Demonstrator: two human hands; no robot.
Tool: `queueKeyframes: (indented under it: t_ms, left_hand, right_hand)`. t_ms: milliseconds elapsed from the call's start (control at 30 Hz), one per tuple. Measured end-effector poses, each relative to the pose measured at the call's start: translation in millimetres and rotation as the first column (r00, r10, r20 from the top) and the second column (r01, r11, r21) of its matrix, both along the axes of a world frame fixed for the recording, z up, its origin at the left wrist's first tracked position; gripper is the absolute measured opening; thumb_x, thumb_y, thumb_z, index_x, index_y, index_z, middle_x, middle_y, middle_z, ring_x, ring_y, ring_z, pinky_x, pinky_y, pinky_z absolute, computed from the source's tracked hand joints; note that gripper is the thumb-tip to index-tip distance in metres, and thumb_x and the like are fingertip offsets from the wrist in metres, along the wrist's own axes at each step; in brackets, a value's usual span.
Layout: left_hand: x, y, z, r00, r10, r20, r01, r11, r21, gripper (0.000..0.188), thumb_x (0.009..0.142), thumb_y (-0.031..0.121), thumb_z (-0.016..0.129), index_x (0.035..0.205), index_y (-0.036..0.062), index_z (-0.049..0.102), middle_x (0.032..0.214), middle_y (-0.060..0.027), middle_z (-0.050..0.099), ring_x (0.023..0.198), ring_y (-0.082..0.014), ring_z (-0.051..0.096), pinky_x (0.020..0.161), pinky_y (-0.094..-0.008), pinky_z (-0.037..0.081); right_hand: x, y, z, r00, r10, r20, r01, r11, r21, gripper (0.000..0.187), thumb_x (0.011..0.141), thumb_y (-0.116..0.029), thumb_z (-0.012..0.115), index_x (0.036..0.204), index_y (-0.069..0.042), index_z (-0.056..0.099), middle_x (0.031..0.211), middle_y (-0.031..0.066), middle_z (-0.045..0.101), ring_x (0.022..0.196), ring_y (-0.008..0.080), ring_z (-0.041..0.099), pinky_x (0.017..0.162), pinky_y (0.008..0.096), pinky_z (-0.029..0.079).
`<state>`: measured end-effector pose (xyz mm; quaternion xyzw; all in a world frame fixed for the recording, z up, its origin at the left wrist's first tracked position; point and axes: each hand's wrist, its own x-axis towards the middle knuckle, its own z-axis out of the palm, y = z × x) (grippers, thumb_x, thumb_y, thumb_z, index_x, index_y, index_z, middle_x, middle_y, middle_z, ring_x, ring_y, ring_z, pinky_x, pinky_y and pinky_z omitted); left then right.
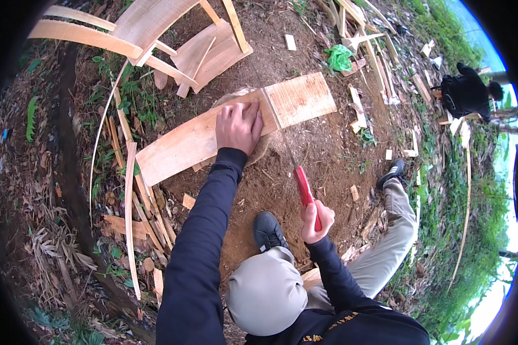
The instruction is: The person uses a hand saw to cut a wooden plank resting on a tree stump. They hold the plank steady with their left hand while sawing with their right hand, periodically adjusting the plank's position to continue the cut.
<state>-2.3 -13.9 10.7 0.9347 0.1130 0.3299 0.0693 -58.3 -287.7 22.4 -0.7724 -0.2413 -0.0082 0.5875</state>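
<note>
A long, pale wooden board (181,142) lies across a round stump (260,150), which shows only in part beneath it. My left hand (239,126) presses on the board from above, fingers bent and close together, just left of a dark crosswise line. In my right hand (317,221) is a handsaw (303,185) with a red handle, fingers wrapped round its lower end. The thin blade runs up from the handle to the board's near edge at that line. Right of the line, the board's end piece (302,99) looks brighter and sits at a slight angle.
A wooden frame (155,29) of boards and slats stands at the far left. Long strips (131,218) lie left of me. A green plastic bag (339,58) and scrap wood (380,63) are at the far right. Another person (467,92) in dark clothes is farther right.
</note>
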Motion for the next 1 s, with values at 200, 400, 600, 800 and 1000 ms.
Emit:
queueKeyframes:
  t_ms: [200, 400, 600, 800, 1000]
  left_hand:
    - [-7.5, -3.3, -8.3, 1.0, 0.016, -0.016, -0.016, 1.0, 0.0, 0.029, 0.087, 0.021, 0.071, 0.115, 0.0139, 0.075, 0.098, -0.004, 0.065, 0.09, -0.026, 0.057, 0.08, -0.0381, 0.048]
    - [-1.8, -0.8, 1.8, 1.0, 0.005, -0.028, -0.005, 1.0, -0.002, 0.03, 0.087, 0.02, 0.07, 0.116, 0.0136, 0.075, 0.098, -0.005, 0.064, 0.091, -0.0267, 0.057, 0.079, -0.0387, 0.048]
    - [-6.1, -2.4, -6.8, 1.0, 0.013, -0.012, -0.013, 1.0, 0.002, 0.03, 0.088, 0.021, 0.07, 0.116, 0.0133, 0.075, 0.098, -0.0054, 0.064, 0.09, -0.0272, 0.057, 0.079, -0.039, 0.048]
    - [-2.3, 1.7, 2.3, 1.0, -0.002, -0.029, 0.002, 1.0, -0.008, 0.029, 0.087, 0.02, 0.07, 0.115, 0.0123, 0.075, 0.097, -0.0055, 0.065, 0.091, -0.0276, 0.058, 0.08, -0.0394, 0.048]
    - [0.1, -1.1, -4.6, 1.0, -0.014, -0.009, 0.014, 1.0, -0.02, 0.026, 0.087, 0.019, 0.07, 0.111, 0.0107, 0.075, 0.1, -0.0066, 0.066, 0.093, -0.0273, 0.059, 0.082, -0.0396, 0.048]
  right_hand:
    - [41.4, 65.8, 20.5, 1.0, -0.004, 0.016, 0.004, 1.0, -0.011, 0.015, 0.094, -0.003, 0.061, 0.079, -0.001, 0.061, 0.053, 0.0097, 0.047, 0.04, 0.0223, 0.052, 0.043, 0.0333, 0.036]
    - [-9.9, -2.8, -1.5, 0.999, -0.018, -0.045, 0.017, 1.0, -0.014, 0.019, 0.093, -0.005, 0.059, 0.075, -0.002, 0.063, 0.051, 0.0069, 0.047, 0.039, 0.0224, 0.05, 0.043, 0.034, 0.035]
    - [44.7, 61.4, 12.2, 0.994, 0.017, -0.105, -0.017, 1.0, 0.003, 0.02, 0.096, -0.005, 0.059, 0.076, -0.001, 0.059, 0.055, 0.0092, 0.048, 0.041, 0.0208, 0.052, 0.043, 0.0335, 0.035]
    - [-9.7, -7.0, -6.4, 1.0, -0.004, -0.023, 0.004, 1.0, 0.01, 0.016, 0.091, -0.002, 0.06, 0.075, -0.001, 0.062, 0.05, 0.007, 0.049, 0.039, 0.0211, 0.053, 0.043, 0.0341, 0.038]
    - [41.4, 66.4, 26.1, 0.999, -0.016, -0.046, 0.019, 0.998, 0.053, 0.024, 0.096, -0.006, 0.058, 0.073, -0.002, 0.057, 0.051, 0.0064, 0.046, 0.04, 0.018, 0.05, 0.043, 0.0332, 0.034]
